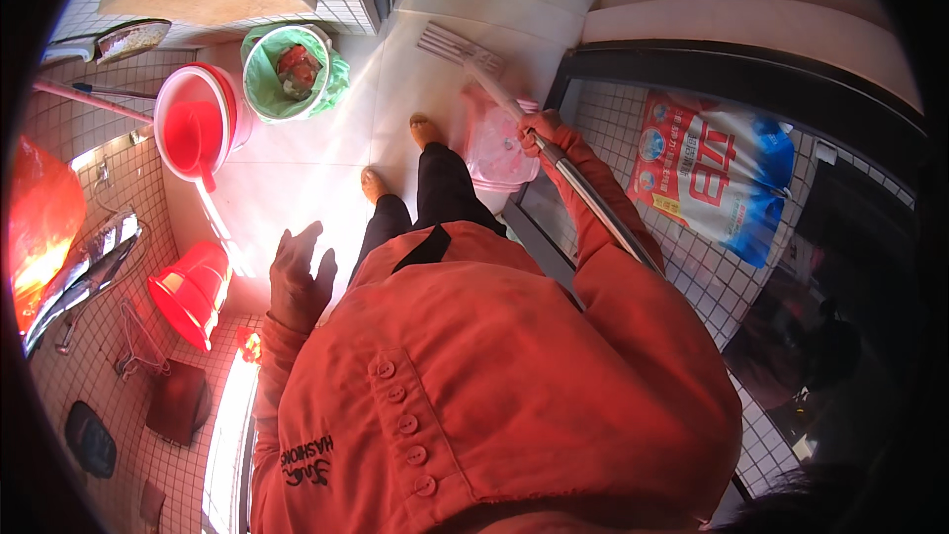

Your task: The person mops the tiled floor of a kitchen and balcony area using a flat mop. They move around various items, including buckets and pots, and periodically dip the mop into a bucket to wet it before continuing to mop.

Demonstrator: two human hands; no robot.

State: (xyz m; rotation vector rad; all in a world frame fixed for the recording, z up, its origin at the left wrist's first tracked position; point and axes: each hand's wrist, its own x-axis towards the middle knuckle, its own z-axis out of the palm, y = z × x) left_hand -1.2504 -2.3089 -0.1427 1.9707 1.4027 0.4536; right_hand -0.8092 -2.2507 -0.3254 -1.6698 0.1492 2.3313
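My right hand point(540, 132) grips the metal pole point(593, 196) of a flat mop, which slants down in front of me at the right. At the pole's far end the slotted mop plate point(456, 46) rests on the pale tile floor, and the cloth or pad on it cannot be made out. Beside the pole, just below the hand's level, stands a pink translucent plastic container point(504, 144). My left hand point(300, 278) is raised at my left side with its fingers apart and nothing in it.
A bin with a green liner point(253, 85) stands ahead at the left, next to stacked basins with a red dipper point(194, 137). A red bucket point(189, 293) lies tilted farther left. On the right, a detergent bag point(712, 178) lies on white tiles behind a dark frame point(741, 63).
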